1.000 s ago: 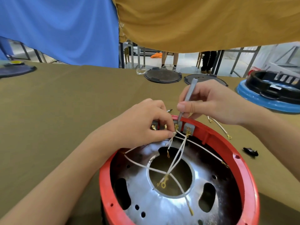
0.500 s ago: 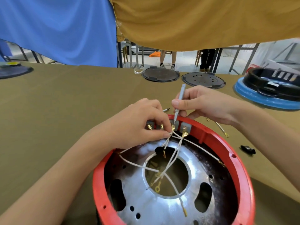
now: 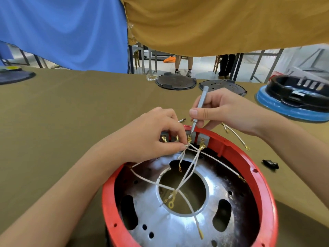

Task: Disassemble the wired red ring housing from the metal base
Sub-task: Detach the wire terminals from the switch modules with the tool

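The red ring housing filled the lower right of the frame, sitting around the shiny metal base, whose round central opening and slotted holes showed inside it. White wires with brass ring and spade ends crossed loosely over that opening, running up to a row of grey terminals at the housing's far rim. The left hand reached in from the lower left, its thumb and fingertips pinching a bundle of those wires just below the terminals. The right hand came in from the right and gripped a slim grey screwdriver between thumb and fingers, the tool tilted slightly and its tip set down on one of the brass terminal connectors. The two hands were close together, almost touching at the fingertips. Everything rested on an olive-brown table cloth. A loose wire lay just beyond the housing under the right wrist, and a small black part sat to the right of the rim. Farther back lay two dark round lids, and at the right edge a black ring on a blue base. Blue and mustard fabric hung across the top.
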`<state>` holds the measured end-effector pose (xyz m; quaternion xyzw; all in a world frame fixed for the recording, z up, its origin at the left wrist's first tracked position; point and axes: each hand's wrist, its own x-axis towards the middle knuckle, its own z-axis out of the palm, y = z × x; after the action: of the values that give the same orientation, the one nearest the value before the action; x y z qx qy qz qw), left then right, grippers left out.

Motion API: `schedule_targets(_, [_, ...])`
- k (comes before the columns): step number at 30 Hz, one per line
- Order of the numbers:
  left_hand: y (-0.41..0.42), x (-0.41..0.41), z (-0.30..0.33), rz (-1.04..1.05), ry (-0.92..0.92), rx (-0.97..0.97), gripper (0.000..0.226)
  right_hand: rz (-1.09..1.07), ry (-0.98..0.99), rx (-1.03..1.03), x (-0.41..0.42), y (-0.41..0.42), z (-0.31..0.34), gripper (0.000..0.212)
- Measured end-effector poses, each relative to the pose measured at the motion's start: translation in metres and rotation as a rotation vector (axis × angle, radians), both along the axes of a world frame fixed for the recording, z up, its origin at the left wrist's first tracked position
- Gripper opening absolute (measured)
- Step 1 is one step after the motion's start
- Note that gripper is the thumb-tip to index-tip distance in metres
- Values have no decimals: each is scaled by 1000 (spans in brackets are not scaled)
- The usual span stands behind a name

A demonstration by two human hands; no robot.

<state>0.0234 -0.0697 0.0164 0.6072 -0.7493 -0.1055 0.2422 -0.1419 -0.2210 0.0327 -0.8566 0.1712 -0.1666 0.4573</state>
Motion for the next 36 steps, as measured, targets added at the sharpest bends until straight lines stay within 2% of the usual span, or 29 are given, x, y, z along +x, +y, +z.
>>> schedule_targets(5, [0,0,1,-12,10,0,4,-16,49,156,2,-6,-8,25])
schedule_targets(10, [0,1,1,-18,23,12,9,10,90,310,4,-8,-14,28])
schedule_targets(12, [0,0,1,-11,28,10,9,1,82,272,2,-9,-12,33])
schedule_targets(15, [0,1,2,9,25,-8,7,-15,10,240,-1,-8,-6,28])
schedule_targets(20, [6,6,7,107,23,-49,20,-14,-99,228,-6,-9,4,21])
schedule_targets(24, [8,10,11,172,-39,-36,16,52,-75,91,-3,2,4,12])
schedule_targets(28, [7,7,9,153,-66,-15,11,60,-114,-11,4,12,1,14])
schedule_targets(36, [5,10,4,121,65,19,11,68,-115,-314,6,16,3,11])
